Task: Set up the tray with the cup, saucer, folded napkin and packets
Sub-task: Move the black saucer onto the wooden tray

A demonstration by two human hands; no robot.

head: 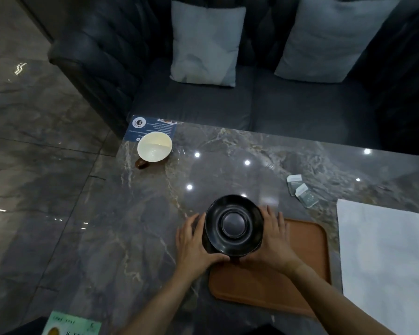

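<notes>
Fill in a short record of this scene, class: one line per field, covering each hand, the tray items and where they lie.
left hand: grips saucer's left edge
right hand: grips saucer's right edge
saucer: black, held over tray's far-left corner
tray: brown, nothing resting on its visible part
cup: white inside, on table, far left
packets: two, on table beyond tray
napkin: white, right of tray

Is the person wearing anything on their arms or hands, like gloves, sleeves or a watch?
No. Both the left hand and the right hand are bare, with no gloves, rings or watch visible. The forearms are uncovered too; no sleeve shows up to the picture's bottom edge.
</notes>
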